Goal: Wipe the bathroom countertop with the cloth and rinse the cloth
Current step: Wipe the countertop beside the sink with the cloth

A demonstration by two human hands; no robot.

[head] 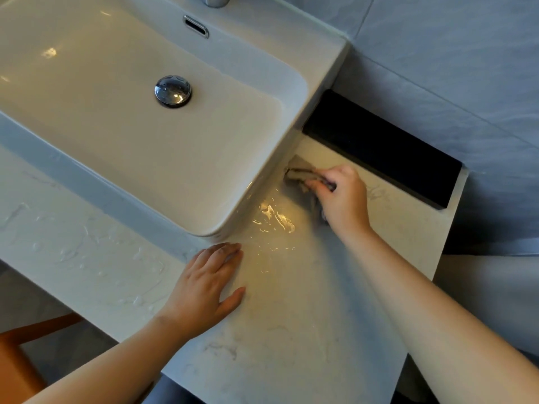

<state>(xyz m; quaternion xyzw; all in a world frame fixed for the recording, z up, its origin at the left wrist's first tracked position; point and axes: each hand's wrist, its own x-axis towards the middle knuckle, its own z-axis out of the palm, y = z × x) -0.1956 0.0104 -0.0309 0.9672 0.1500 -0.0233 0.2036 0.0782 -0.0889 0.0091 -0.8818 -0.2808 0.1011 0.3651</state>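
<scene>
We see the right hand at centre right of the frame, fingers curled down over a bunched grey cloth and pressing it onto the countertop. Most of the cloth pokes out past the fingertips toward the upper left, wedged close against the side wall of the white basin, while a little shows beneath the palm. We judge the grip is tight and low so the cloth can be pushed into the narrow strip between the basin and the black ledge behind it.

The left hand lies at lower centre, flat and spread, palm down on the stone, holding nothing — most likely bracing the body for the reach. It sits well apart from the cloth, with a shiny patch of water between the two hands, just by the basin's corner.

More droplets bead along the counter at the left of the frame, so wiping looks unfinished and rinsing is yet to come.
</scene>
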